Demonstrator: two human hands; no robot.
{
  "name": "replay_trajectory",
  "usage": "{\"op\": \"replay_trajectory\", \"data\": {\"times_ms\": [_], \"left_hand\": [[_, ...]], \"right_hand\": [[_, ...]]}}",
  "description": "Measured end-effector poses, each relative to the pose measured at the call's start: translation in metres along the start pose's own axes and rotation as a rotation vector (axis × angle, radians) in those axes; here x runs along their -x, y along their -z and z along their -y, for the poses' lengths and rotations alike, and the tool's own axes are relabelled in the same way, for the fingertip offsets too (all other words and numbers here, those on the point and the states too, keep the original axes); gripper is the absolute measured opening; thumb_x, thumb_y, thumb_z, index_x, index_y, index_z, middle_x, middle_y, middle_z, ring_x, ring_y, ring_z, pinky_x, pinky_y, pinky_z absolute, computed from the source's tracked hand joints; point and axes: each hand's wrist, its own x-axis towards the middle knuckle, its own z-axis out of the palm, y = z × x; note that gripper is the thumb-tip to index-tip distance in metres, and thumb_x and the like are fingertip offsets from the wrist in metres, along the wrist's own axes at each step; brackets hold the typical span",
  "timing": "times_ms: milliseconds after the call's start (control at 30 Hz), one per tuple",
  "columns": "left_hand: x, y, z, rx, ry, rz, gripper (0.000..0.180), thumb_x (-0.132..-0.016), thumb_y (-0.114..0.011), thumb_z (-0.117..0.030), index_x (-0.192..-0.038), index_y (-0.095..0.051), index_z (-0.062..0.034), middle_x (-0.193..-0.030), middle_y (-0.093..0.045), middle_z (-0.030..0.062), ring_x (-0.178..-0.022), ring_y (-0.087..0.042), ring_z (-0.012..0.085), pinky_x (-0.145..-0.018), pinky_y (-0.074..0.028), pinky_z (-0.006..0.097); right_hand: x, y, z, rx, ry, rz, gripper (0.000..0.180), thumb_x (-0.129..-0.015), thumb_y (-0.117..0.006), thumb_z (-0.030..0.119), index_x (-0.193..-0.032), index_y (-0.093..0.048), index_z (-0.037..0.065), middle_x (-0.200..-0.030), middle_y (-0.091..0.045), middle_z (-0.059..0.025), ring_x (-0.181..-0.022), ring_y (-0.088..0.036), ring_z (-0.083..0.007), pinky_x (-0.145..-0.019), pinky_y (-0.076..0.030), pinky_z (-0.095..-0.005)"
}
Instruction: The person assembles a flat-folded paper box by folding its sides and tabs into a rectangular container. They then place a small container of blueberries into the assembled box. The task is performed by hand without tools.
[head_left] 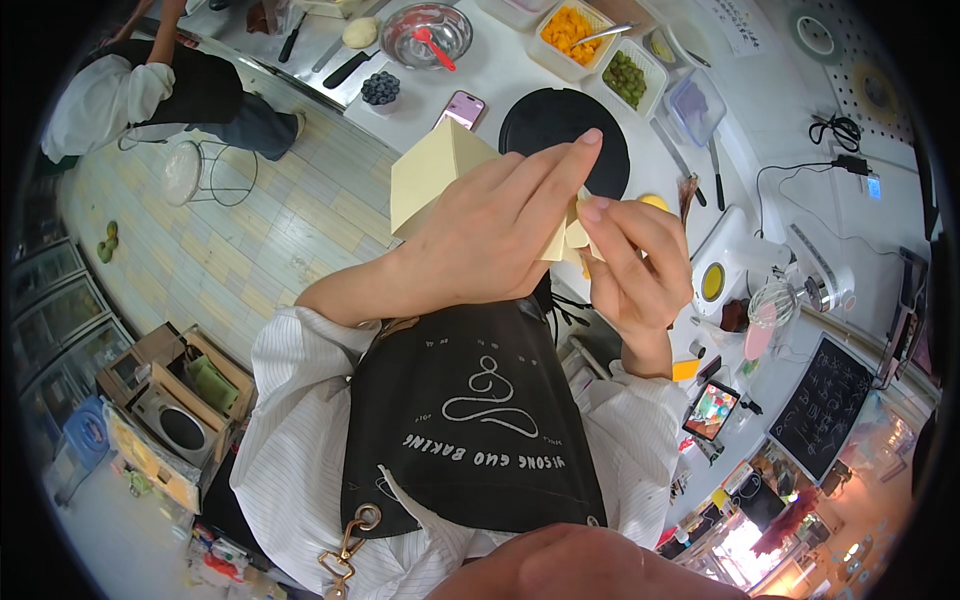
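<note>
Right grip [643, 268] on pale-yellow box [428, 180]

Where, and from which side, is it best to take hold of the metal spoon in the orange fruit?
Probably by the outer end of the handle, from the picture's right: the metal spoon leans that way out of the orange fruit, its handle reaching past the rim of the plastic tub. Being slim, it should suit a pinch.

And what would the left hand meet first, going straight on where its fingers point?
Probably the white tub of green fruit, beyond the black disc; depth is unclear, so the left hand might pass above it.
</note>
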Motion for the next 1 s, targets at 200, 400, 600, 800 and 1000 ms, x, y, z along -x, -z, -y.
{"op": "replay_trajectory", "data": {"times_ms": [200, 400, 600, 800, 1000], "left_hand": [[0.001, -0.007, -0.001, -0.014, 0.024, 0.018, 0.081, -0.069, -0.060, 0.003, -0.147, -0.043, 0.0130, -0.135, -0.061, 0.0259, -0.099, -0.067, 0.0376, -0.085, -0.056, 0.041], [0.003, -0.013, -0.001, 0.019, 0.063, 0.037, 0.082, -0.072, -0.061, 0.002, -0.151, -0.041, 0.0096, -0.122, -0.065, 0.0237, -0.094, -0.066, 0.0387, -0.081, -0.056, 0.042], [0.015, -0.023, 0.003, 0.053, 0.163, 0.071, 0.086, -0.074, -0.061, 0.004, -0.156, -0.036, 0.0072, -0.118, -0.066, 0.0228, -0.095, -0.066, 0.0387, -0.080, -0.055, 0.043], [0.029, -0.034, 0.009, 0.111, 0.303, 0.237, 0.092, -0.077, -0.064, 0.002, -0.160, -0.025, 0.0052, -0.126, -0.067, 0.0202, -0.101, -0.067, 0.0397, -0.082, -0.057, 0.043], [0.044, -0.043, 0.009, 0.129, 0.361, 0.261, 0.080, -0.081, -0.062, 0.003, -0.155, -0.034, 0.0040, -0.125, -0.067, 0.0211, -0.102, -0.067, 0.0406, -0.082, -0.057, 0.046]], "right_hand": [[0.007, -0.001, -0.004, 0.075, 0.030, 0.025, 0.048, -0.062, -0.078, -0.001, -0.110, -0.080, 0.005, -0.106, -0.072, -0.0073, -0.081, -0.067, -0.0236, -0.068, -0.057, -0.0332], [0.008, 0.005, 0.001, 0.140, -0.006, 0.153, 0.047, -0.068, -0.075, -0.001, -0.115, -0.079, 0.006, -0.110, -0.073, -0.0047, -0.087, -0.067, -0.0238, -0.072, -0.056, -0.0319], [0.023, -0.003, 0.003, 0.090, -0.075, 0.273, 0.052, -0.072, -0.072, -0.003, -0.123, -0.074, 0.004, -0.119, -0.070, -0.0069, -0.098, -0.066, -0.0266, -0.082, -0.057, -0.0354], [0.043, -0.010, 0.005, 0.022, -0.139, 0.269, 0.050, -0.073, -0.074, -0.002, -0.123, -0.074, 0.000, -0.118, -0.069, -0.0093, -0.098, -0.067, -0.0276, -0.081, -0.058, -0.0364], [0.058, -0.020, 0.008, -0.031, -0.190, 0.193, 0.049, -0.070, -0.074, -0.003, -0.119, -0.075, -0.001, -0.113, -0.070, -0.0105, -0.097, -0.068, -0.0276, -0.079, -0.060, -0.0358]]}}
